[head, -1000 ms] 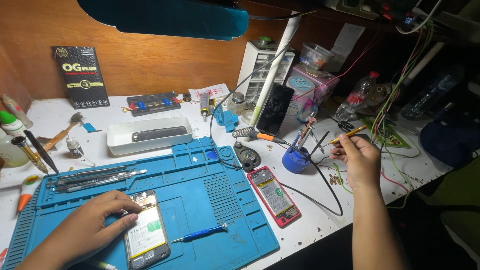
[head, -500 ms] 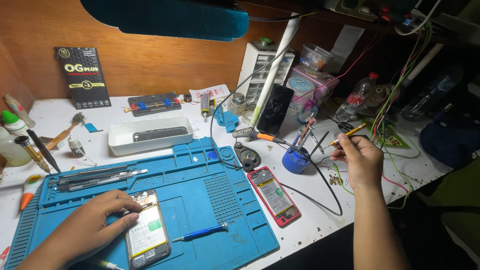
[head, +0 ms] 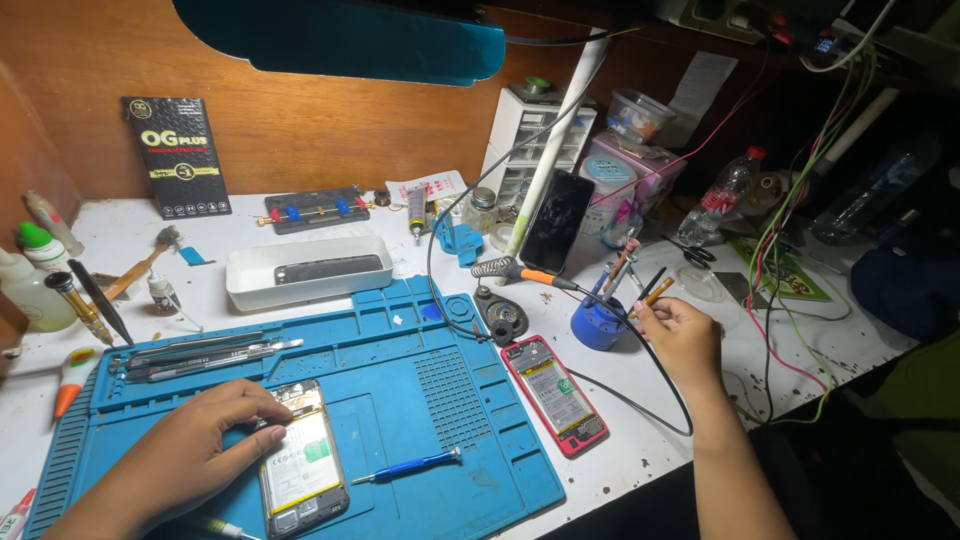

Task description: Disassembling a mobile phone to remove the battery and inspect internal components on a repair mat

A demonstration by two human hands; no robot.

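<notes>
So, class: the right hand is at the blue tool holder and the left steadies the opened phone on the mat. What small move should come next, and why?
Probably lift the yellow-handled tool clear of the blue tool holder: the right hand already has its fingers on it, while the left hand pins the opened phone flat on the blue mat.

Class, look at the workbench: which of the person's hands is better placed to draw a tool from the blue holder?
Right. The right hand already grips a yellow-handled tool at the blue tool holder, while the left hand rests on the opened phone.
</notes>
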